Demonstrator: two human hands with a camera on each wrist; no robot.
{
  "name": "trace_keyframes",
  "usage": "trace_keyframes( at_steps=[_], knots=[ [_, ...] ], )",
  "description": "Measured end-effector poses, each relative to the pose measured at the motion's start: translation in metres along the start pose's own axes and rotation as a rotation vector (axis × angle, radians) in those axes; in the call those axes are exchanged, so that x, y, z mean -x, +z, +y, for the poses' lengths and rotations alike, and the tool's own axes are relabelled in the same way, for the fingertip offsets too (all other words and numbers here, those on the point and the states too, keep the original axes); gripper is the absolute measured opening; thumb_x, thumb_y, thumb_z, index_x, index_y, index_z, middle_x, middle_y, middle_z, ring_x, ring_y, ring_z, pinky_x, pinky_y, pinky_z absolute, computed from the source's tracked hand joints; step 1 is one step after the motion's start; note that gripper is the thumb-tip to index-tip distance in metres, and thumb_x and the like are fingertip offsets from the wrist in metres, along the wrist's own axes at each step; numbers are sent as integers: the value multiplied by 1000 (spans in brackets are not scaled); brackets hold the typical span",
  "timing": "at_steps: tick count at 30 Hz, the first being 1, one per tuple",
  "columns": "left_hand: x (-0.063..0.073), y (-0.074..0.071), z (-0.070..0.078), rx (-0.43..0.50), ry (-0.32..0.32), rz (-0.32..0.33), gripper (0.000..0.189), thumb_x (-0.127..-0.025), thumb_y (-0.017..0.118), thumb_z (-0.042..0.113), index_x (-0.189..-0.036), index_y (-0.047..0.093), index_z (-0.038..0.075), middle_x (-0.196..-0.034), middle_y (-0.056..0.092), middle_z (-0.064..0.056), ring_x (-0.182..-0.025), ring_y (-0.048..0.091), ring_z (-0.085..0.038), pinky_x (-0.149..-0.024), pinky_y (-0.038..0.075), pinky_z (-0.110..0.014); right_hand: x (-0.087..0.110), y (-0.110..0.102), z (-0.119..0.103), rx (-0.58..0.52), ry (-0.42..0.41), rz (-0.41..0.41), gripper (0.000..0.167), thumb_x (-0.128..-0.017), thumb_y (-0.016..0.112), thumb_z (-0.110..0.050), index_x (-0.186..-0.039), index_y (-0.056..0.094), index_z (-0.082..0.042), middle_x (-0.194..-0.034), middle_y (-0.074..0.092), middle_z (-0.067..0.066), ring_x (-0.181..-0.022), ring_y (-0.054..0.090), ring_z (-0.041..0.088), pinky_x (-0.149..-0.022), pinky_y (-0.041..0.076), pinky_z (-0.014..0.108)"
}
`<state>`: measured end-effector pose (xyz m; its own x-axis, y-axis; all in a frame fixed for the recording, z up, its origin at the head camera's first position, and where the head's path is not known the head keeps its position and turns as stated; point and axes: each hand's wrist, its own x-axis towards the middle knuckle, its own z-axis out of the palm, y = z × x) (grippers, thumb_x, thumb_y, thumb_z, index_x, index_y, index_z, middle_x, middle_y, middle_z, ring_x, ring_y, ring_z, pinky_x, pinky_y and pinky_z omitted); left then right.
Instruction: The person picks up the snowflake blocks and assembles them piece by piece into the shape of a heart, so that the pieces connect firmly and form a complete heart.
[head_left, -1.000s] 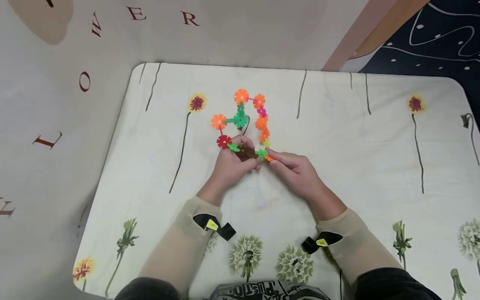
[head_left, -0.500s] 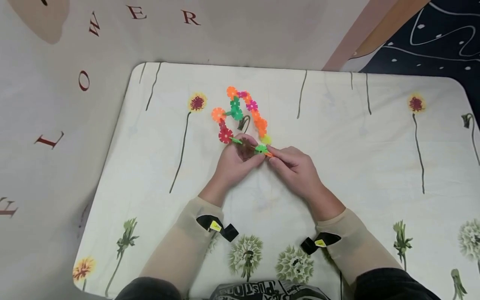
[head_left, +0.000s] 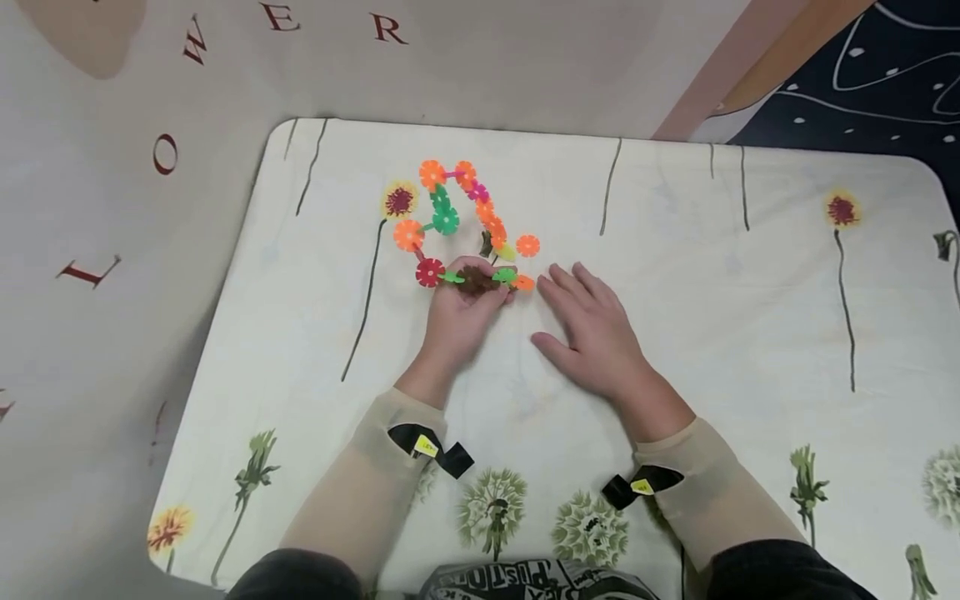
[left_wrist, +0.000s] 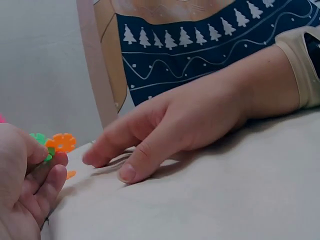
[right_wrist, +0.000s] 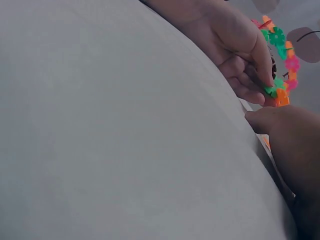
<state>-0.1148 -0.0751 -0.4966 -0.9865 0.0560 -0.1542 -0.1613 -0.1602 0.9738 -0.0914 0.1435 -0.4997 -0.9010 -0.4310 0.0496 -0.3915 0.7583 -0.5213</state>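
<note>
A chain of interlocking snowflake discs (head_left: 446,220) in orange, green, pink, red, brown and yellow curves in a loop above the table. My left hand (head_left: 459,312) pinches its near part around the brown and green discs. An orange disc (head_left: 523,283) sits at the end beside the green one, past my left fingertips. My right hand (head_left: 596,333) is spread palm down by the tabletop, holding nothing, its fingertips just right of that orange disc. Another orange disc (head_left: 528,246) lies apart from the chain, beyond my right fingertips; the left wrist view shows an orange piece (left_wrist: 70,174) on the cloth.
A white cloth with printed flowers (head_left: 720,333) covers the table. Beyond the far edge hangs a pale lettered backdrop (head_left: 525,67), with a dark patterned fabric (head_left: 847,83) at the right. The person's lap (head_left: 536,581) is at the near edge.
My right hand has let go of the orange disc at the chain's end and spread its fingers. The chain has shifted left with my left hand. A separate orange disc now shows on the table.
</note>
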Motion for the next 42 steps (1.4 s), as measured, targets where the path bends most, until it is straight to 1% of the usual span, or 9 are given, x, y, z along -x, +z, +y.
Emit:
trace_keyframes(
  at_steps=[9, 13, 20, 23, 27, 31, 36, 39, 42],
  knots=[
    [0, 7, 0, 53, -15, 14, 23, -99, 70, -6, -113, 60, 9, -114, 66, -13, -107, 68, -26, -94, 60, -37, -3, -11, -4, -54, 81, -13, 54, -102, 66, -37, -149, 60, -10, -166, 42, 15, -155, 26, 43, -121, 19, 65],
    [1, 7, 0, 30, -8, 44, 23, -99, 71, -5, -113, 61, 10, -115, 66, -12, -106, 69, -27, -93, 60, -34, -24, -20, -5, -62, 152, -30, 46, -104, 64, -31, -145, 62, -11, -148, 55, 15, -133, 41, 41, -106, 32, 61],
    [0, 8, 1, -4, -14, 46, 22, -100, 71, -1, -115, 60, 11, -118, 65, -12, -108, 71, -27, -94, 60, -33, -66, -28, 0, 23, 243, -94, 63, -108, 57, -35, -166, 40, -17, -108, 55, 12, -98, 48, 33, -81, 42, 47],
    [0, 8, 2, 0, -15, 55, 22, -100, 71, -1, -115, 60, 10, -119, 63, -12, -109, 71, -27, -94, 60, -34, -77, -26, -4, 68, 271, -88, 52, -108, 57, -35, -158, 52, -20, -100, 54, 10, -90, 51, 31, -74, 43, 45],
    [0, 8, 3, 24, -20, 66, 23, -99, 71, -3, -115, 59, 8, -121, 61, -12, -110, 70, -27, -93, 60, -35, -80, -25, -11, 64, 318, -59, 36, -107, 61, -30, -141, 64, -21, -99, 56, 10, -93, 53, 31, -76, 46, 48],
    [-1, 7, 3, 33, -23, 74, 24, -99, 70, -5, -116, 59, 7, -120, 62, -12, -108, 70, -27, -93, 60, -34, -76, -22, -12, -22, 325, -21, 31, -103, 65, -27, -133, 66, -19, -105, 57, 10, -101, 51, 33, -85, 42, 53],
    [1, 6, 3, 42, -40, 82, 24, -99, 71, -3, -117, 59, 7, -121, 63, -12, -108, 70, -26, -93, 60, -35, -63, -10, -6, -187, 284, 135, 19, -101, 72, -21, -118, 70, -12, -111, 67, 8, -104, 50, 32, -94, 36, 53],
    [1, 6, 2, 54, -40, 81, 25, -100, 71, -1, -119, 58, 7, -122, 64, -12, -109, 70, -26, -94, 60, -35, -57, -7, -6, -305, 263, 213, 13, -101, 74, -17, -111, 71, -9, -103, 70, 8, -98, 53, 29, -92, 39, 47],
    [1, 4, 1, 80, -22, 94, 25, -100, 70, -3, -119, 57, 6, -122, 64, -14, -109, 70, -27, -94, 60, -36, -53, -7, -9, -438, 253, 226, 12, -101, 74, -14, -111, 70, -8, -99, 69, 6, -93, 58, 25, -86, 46, 40]
  ],
)
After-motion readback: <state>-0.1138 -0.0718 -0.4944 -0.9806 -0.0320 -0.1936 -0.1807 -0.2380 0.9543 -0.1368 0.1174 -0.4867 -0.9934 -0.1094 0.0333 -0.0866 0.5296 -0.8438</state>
